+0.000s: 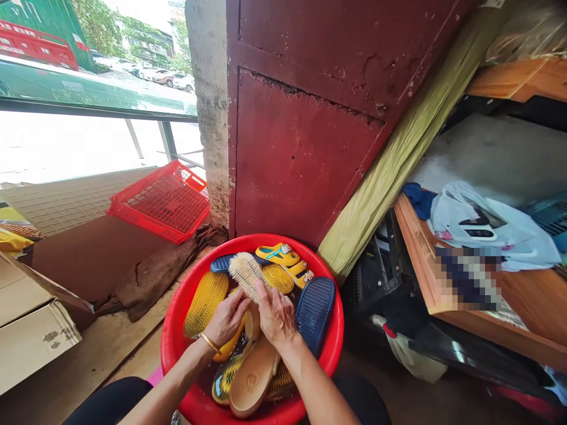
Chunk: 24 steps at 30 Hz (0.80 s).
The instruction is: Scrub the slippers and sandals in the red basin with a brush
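A scrub brush [248, 276] with pale bristles is held over the red basin [167, 348], its bristles facing up toward me. My right hand [277, 313] is closed around its near end. My left hand [228, 319] has its fingers pinched together against the brush's near left edge. Below my hands, sandals lie in water in the basin: a tan sandal [252, 378] in front, a yellow sole [206, 304] at left, a dark blue sole [315, 310] at right, and yellow sandals [279, 254] at the back. My hands hide part of the pile.
A red plastic crate [163, 200] leans by the wall at left, near a brown cloth [155, 277] and cardboard boxes [38, 330]. Behind the basin stands a dark red door [296, 159]. At right are a long wrapped roll [390, 171] and a wooden shelf with a plastic bag [469, 206].
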Available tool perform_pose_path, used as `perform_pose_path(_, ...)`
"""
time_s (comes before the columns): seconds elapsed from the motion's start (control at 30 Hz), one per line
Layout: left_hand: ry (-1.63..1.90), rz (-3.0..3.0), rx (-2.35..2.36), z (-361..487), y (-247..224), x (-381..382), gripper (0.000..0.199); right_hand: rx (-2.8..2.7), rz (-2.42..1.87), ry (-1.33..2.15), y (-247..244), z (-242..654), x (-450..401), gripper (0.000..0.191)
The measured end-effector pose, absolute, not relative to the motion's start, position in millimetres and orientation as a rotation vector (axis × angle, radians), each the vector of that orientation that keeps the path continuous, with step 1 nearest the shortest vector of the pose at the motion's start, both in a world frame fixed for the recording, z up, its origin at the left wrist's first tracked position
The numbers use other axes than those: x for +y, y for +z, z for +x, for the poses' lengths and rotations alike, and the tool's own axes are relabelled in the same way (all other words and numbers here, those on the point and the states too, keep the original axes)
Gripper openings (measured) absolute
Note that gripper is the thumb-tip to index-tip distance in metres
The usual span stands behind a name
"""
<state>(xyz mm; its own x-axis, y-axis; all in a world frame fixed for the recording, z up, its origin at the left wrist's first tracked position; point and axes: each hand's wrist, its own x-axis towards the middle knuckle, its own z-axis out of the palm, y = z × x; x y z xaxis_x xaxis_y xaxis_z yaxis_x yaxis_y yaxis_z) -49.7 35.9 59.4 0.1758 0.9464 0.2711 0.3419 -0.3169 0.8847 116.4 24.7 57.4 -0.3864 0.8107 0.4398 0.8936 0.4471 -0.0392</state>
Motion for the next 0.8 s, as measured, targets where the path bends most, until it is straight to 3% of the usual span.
perform_pose_path(0.2,1.128,1.748,1.277,-48.8,55.5,32.4,0.031,-2.267,-1.53,-0.086,76.0,106.5,34.0,0.066)
perform_pose_path(0.53,1.053,1.524,1.289,-57.7,38.9,44.1,0.031,-2.502,-1.427,-0.218,33.1,130.2,10.3,0.067)
perform_pose_path(0.8,1.053,1.262,1.371,-64.1,22.0,62.3,0.029,-2.469,-1.361,0.1,33.1,153.9,-8.4,0.066)
